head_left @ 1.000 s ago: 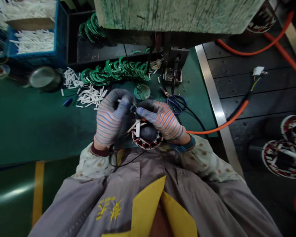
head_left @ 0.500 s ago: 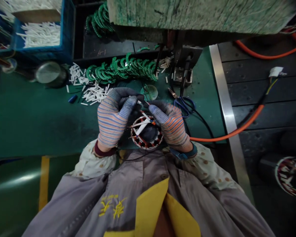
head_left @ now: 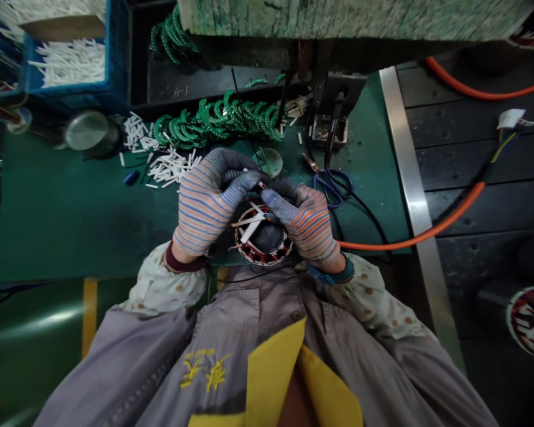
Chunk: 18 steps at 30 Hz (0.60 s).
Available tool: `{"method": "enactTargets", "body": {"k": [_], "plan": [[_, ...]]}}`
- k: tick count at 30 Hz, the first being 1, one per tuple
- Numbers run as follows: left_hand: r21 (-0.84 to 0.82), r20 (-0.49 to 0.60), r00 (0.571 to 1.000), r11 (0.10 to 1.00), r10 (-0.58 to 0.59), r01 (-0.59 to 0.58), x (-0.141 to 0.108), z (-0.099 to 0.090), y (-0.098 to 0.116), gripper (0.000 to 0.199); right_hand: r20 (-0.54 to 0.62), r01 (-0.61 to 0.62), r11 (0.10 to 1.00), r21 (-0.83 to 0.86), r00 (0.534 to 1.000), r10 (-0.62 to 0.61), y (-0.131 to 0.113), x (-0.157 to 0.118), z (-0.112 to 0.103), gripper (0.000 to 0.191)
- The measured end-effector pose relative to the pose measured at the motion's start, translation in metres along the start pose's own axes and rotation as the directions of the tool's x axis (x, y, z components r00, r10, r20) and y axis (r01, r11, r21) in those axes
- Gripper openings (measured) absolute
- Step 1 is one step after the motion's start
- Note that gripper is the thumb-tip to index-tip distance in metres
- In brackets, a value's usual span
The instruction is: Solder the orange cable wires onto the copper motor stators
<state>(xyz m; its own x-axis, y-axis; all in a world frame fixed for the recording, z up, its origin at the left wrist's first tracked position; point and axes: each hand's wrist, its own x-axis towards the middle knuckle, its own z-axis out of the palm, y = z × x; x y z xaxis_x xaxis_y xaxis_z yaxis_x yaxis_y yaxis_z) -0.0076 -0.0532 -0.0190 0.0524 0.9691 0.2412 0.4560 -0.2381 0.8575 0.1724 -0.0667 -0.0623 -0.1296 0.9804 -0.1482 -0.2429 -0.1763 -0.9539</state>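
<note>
Both my hands wear striped gloves with dark fingertips and meet above a round motor stator (head_left: 289, 246). My left hand (head_left: 211, 201) is closed in a pinch on a small white sleeve (head_left: 245, 170), mostly covered by the fingers. My right hand (head_left: 302, 219) pinches a thin wire (head_left: 261, 185) whose end shows between the two hands; how far sleeve and wire overlap is hidden. The stator lies on the green mat close to my body, with copper windings round its ring. A wider white tube (head_left: 251, 229) and other leads lie across its top.
White sleeves (head_left: 171, 166) lie loose beside a row of green circuit boards (head_left: 222, 124). Blue-handled scissors (head_left: 333, 187) and an orange cable (head_left: 396, 244) are at the right. A blue bin (head_left: 71, 89) of sleeves and a round metal tin (head_left: 91, 133) stand at the left.
My hands have drawn slightly closer together, and less of the wire shows between them. The leads over the stator have shifted a little. The whole view has tilted slightly.
</note>
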Motion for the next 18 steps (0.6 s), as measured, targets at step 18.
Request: {"method": "enactTargets", "body": {"k": [18], "plan": [[0.043, 0.057, 0.995, 0.996, -0.079, 0.077, 0.009, -0.001, 0.007, 0.045, 0.086, -0.024, 0.999, -0.031, 0.996, 0.026, -0.001, 0.0, -0.003, 0.052]]}}
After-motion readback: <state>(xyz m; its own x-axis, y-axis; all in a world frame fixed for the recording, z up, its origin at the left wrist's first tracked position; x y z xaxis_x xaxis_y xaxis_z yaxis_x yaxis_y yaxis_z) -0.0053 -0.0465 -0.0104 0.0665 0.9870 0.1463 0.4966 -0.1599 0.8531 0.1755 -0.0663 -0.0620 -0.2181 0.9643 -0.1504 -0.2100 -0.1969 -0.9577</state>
